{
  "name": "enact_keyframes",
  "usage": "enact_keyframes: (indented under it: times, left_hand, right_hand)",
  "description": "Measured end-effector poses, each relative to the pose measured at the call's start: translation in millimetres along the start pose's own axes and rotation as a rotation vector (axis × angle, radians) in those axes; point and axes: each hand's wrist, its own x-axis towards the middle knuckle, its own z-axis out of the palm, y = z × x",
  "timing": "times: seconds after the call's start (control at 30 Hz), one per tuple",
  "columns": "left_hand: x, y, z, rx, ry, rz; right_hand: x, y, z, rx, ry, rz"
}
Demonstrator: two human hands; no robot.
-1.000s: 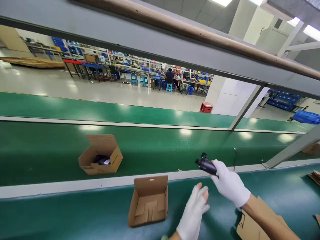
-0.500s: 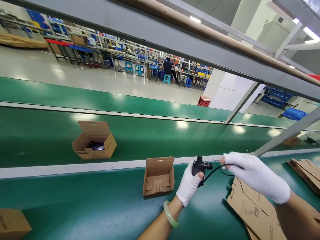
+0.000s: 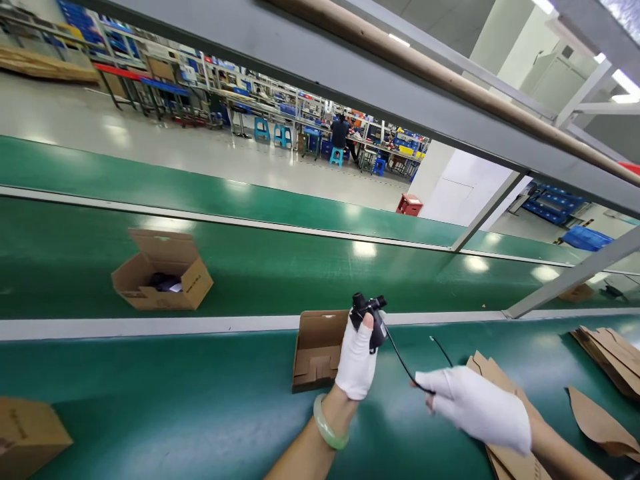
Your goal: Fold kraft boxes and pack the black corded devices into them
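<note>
In a white fingertip-less glove, my left hand [image 3: 356, 360] grips a small black device [image 3: 369, 319] with a stubby knob on top and a short cylinder at its side. A thin black cable [image 3: 399, 353] runs from it to my right hand [image 3: 470, 403], also gloved, whose fingers are closed on the cable. The cable's far end sticks out past that hand. Just left of and partly behind my left hand stands an open cardboard box [image 3: 313, 350] with its lid up. Its visible inside holds no item.
On the green belt [image 3: 280, 267] beyond the pale rail sits another open box [image 3: 167, 273] with dark items inside. Flattened cartons [image 3: 505, 380] lie under and beside my right arm, with more at the far right [image 3: 607, 360]. A slanted metal post [image 3: 575, 273] rises at right.
My left hand has moved left and up with the device, now in front of the box's right side. My right hand has dropped, drawing the cable downward. The far box has shifted left.
</note>
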Motion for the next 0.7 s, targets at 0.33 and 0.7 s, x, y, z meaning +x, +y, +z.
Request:
enact_keyframes:
  times: [0.33, 0.7]
  left_hand:
    - [-15, 16, 7.1, -0.115, -0.035, -0.174]
    - [-26, 7, 6.1, 0.651, -0.674, -0.017]
  right_hand:
    - [0, -37, 43, -0.681, -0.281, -0.177]
    - [-1, -38, -83, -0.502, 0.39, -0.323]
